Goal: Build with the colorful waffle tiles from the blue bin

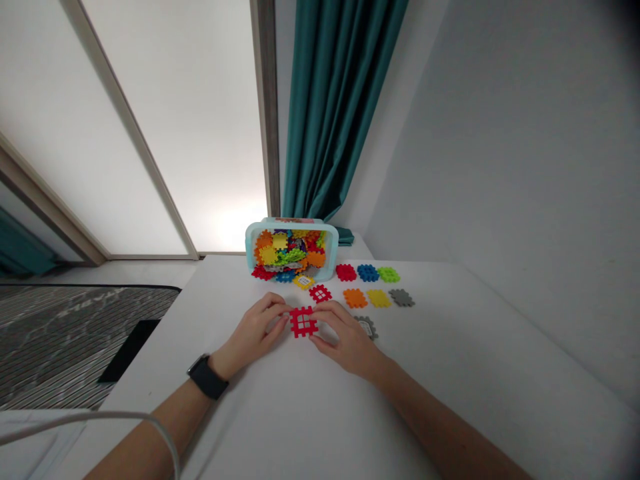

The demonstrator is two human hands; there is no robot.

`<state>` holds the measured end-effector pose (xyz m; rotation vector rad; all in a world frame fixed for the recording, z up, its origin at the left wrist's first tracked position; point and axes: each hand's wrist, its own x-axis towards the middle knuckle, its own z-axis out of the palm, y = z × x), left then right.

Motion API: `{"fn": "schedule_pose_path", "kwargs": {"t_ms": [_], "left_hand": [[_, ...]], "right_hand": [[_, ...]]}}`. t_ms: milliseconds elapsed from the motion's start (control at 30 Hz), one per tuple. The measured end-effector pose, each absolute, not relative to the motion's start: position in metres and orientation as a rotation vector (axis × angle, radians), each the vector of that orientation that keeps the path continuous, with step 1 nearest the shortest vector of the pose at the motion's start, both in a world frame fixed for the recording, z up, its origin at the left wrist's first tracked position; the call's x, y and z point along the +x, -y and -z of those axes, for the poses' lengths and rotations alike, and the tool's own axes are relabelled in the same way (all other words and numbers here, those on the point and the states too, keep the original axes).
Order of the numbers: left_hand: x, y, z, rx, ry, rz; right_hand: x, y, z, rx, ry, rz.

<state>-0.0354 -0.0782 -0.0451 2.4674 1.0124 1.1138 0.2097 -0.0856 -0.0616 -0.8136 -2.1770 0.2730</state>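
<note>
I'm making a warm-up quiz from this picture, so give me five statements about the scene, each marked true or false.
1. The left hand and right hand both touch a red window-patterned piece. True.
2. A watch is worn on the right wrist. False: the watch is on the left.
3. In one row, a yellow piece lies between an orange piece and a grey piece. True.
4. The bin holds only red pieces. False: the light-blue bin holds several colours.
5. A teal curtain hangs beyond the table. True.
</note>
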Motion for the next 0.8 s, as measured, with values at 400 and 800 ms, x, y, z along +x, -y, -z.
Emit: {"fn": "schedule_pose_path", "kwargs": {"t_ms": [400, 800], "left_hand": [[-0.035, 0.077, 0.051, 2.575, -1.091, -1.111], [-0.034, 0.079, 0.054, 2.625, -1.092, -1.167]], "right_hand": [[0.213, 0.085, 0.056, -0.821, 2.237, -0.132], [0.219, 0.083, 0.05, -0.759, 2.322, 0.108]]}}
